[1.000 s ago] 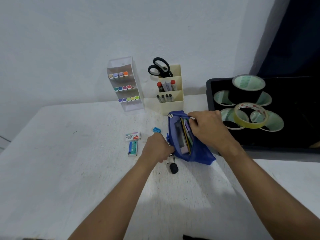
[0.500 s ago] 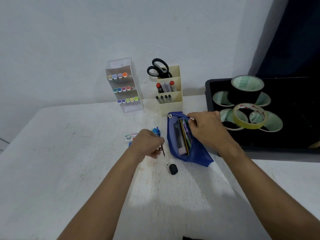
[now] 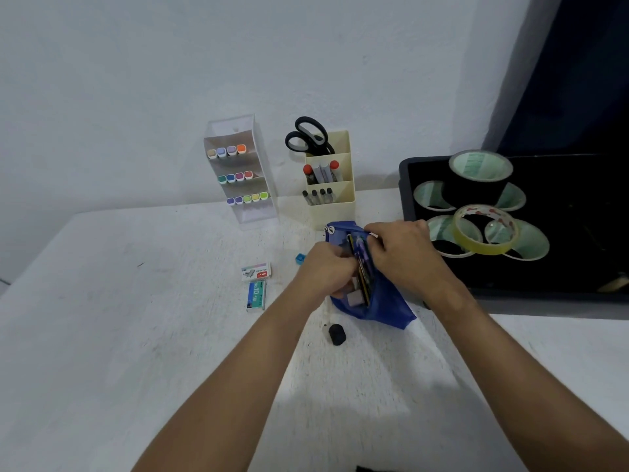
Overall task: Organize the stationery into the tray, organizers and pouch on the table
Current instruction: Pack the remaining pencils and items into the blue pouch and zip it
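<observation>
Staple boxes beside pouch

I am reaching both arms forward. My left hand is curling its fingers around something small I cannot make out. My right hand is pinching with bent fingers.

Blue pouch open on table, pencils and eraser inside
</observation>
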The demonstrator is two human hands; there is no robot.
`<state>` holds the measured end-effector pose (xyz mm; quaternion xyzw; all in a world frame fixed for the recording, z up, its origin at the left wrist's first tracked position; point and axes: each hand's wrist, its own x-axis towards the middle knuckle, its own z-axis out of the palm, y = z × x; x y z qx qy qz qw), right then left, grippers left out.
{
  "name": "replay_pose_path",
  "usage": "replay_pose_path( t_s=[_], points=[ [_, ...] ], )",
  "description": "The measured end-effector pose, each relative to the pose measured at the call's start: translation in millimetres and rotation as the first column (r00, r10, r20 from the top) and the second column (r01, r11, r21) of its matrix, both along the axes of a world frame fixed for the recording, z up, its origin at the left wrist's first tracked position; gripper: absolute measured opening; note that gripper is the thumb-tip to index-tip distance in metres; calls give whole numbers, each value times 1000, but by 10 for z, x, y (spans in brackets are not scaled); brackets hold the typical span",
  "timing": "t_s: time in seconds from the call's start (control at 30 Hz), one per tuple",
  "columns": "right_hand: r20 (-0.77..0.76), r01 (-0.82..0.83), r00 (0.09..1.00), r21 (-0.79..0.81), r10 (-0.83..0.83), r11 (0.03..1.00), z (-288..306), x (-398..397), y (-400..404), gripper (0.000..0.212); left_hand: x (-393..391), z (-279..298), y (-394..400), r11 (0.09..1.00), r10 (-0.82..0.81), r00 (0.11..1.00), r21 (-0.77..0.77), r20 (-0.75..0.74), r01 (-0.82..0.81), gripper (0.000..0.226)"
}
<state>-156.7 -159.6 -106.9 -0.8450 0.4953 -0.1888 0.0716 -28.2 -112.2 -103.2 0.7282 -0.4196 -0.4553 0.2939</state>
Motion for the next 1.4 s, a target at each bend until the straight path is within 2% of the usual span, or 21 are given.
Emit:
replay_pose_path(
  t_s=[0.1,0.23,0.43,0.53,0.67,0.77,0.9,1.07,1.17,1.2,1.3,1.4],
  points=[
    [3,-5,1000,-1,5,1000,-1,-1,-3,29,132,-37,64,1000,-14,998,3,62,13,18],
    [10,-22,1000,9,22,1000,-10,-6,-2,28,398,-76,97,997,77,990,-38,118,-73,22],
    [10,-28,1000,4,28,1000,-23,-4,-11,28,752,-148,-4,982,184,929,-95,320,-161,25],
    [5,-28,1000,3,28,1000,-25,-6,-13,28,811,-175,-46,989,133,896,-119,423,-90,28],
    [11,-28,1000,7,28,1000,-27,-2,-12,28,731,-220,-87,990,-17,792,-98,610,97,37],
    [25,-28,999,21,27,999,-38,-5,-23,27,636,-287,-117,989,-89,757,-33,647,144,44],
    [40,-31,999,25,30,999,-38,-11,-21,27,556,-356,-121,989,-87,719,-25,689,144,31],
    [34,-35,999,21,34,999,-42,-4,-28,26,546,-335,-51,994,-41,761,-48,648,94,38],
    [32,-32,999,37,31,999,-36,-5,-22,27,531,-271,-20,993,-14,779,-84,627,85,17],
    [35,-30,999,33,29,999,-37,-6,-22,27,518,-242,-10,990,-1,795,-109,607,85,18],
    [32,-22,999,9,21,1000,-45,2,-23,27,403,-140,37,983,8,880,-167,475,82,24],
    [21,-19,1000,14,19,1000,-34,9,-20,27,231,-39,44,991,-46,974,-110,221,72,15]
  ],
)
